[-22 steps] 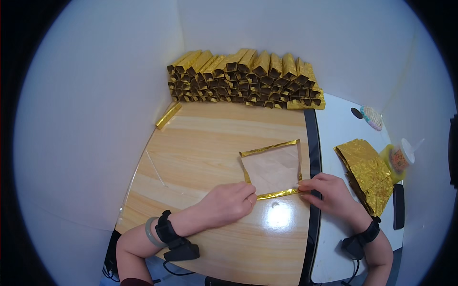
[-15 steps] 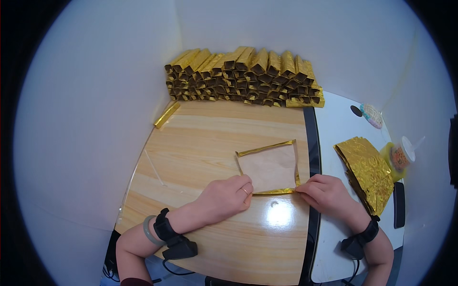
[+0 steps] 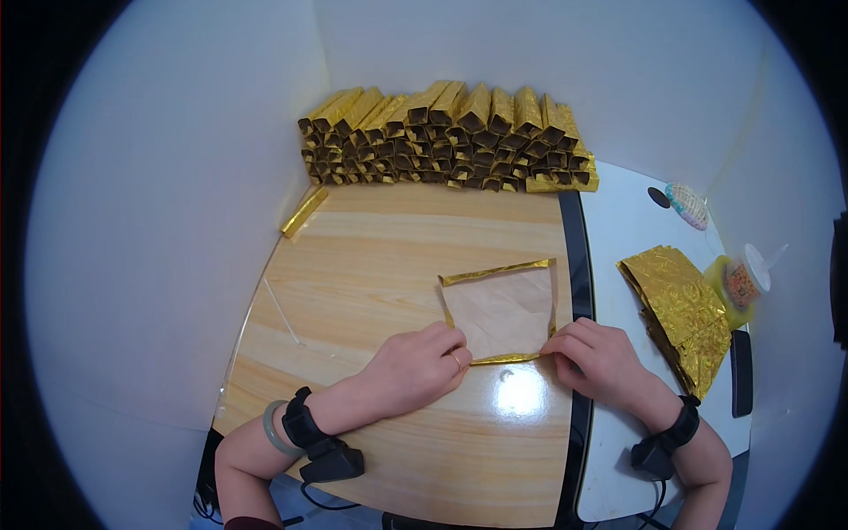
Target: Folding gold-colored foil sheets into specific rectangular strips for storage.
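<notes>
Gold foil edges a square sheet of pale paper (image 3: 502,311) that lies flat on the light wooden tabletop (image 3: 371,265), plain side up, with narrow shiny borders turned in along its sides. The left hand (image 3: 415,369) presses down on the near left corner, fingers curled and knuckles up, so the sheet cannot slide. The right hand (image 3: 599,358) pinches the near right corner, fingertips closed on the gold strip; that grip looks set to keep the near border creased flat between the two hands. Both hands hold the sheet by one edge, leaving the rest of it free and open beyond the fingers.

Well beyond the grip, against the white back wall, stands a long stack of folded gold-paper boxes (image 3: 450,141) with their dark open ends toward the person, kept clear of the working space. One loose folded gold strip (image 3: 304,212) lies far off to the left of the hands. Just right of the right hand, on the white side table (image 3: 618,230), lies a pile of crinkled gold foil sheets (image 3: 682,309), within easy reach. A small yellow lidded container (image 3: 738,284) stands past that pile.
</notes>
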Demonstrator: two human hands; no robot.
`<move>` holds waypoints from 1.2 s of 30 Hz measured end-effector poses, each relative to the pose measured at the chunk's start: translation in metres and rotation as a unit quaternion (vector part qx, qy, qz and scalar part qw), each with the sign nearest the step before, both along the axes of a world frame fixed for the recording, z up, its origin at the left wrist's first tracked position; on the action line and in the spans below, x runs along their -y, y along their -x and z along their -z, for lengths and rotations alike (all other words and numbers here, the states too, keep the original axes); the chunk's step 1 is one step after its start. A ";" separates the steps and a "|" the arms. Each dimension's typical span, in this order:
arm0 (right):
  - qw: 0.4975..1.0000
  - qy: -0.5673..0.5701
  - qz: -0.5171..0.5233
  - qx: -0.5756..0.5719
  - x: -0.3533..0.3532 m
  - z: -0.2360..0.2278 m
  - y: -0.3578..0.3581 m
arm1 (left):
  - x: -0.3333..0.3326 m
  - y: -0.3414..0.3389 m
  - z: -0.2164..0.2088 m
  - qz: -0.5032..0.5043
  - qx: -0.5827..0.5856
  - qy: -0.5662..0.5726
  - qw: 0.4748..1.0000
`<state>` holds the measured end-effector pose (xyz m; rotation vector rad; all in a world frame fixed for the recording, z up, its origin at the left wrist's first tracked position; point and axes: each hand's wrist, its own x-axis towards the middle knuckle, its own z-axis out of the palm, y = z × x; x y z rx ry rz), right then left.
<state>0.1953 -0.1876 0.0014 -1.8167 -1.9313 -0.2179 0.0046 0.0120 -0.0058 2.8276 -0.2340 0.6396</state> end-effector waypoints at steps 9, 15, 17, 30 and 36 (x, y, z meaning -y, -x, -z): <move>0.989 0.042 -0.019 -0.141 0.005 0.001 -0.004 | 0.000 0.002 -0.003 -0.007 -0.033 0.096 0.995; 0.985 0.065 -0.013 -0.158 0.004 0.001 -0.005 | 0.000 0.001 -0.003 -0.015 -0.028 0.133 0.991; 0.988 0.064 -0.011 -0.142 0.003 0.003 -0.005 | 0.002 0.001 -0.004 -0.026 -0.040 0.143 0.989; 0.983 0.086 -0.003 -0.160 -0.001 0.002 -0.005 | 0.006 0.002 -0.006 -0.048 -0.039 0.140 0.988; 0.983 0.096 0.010 -0.153 -0.002 0.007 -0.005 | 0.010 0.002 -0.007 -0.080 -0.064 0.124 0.987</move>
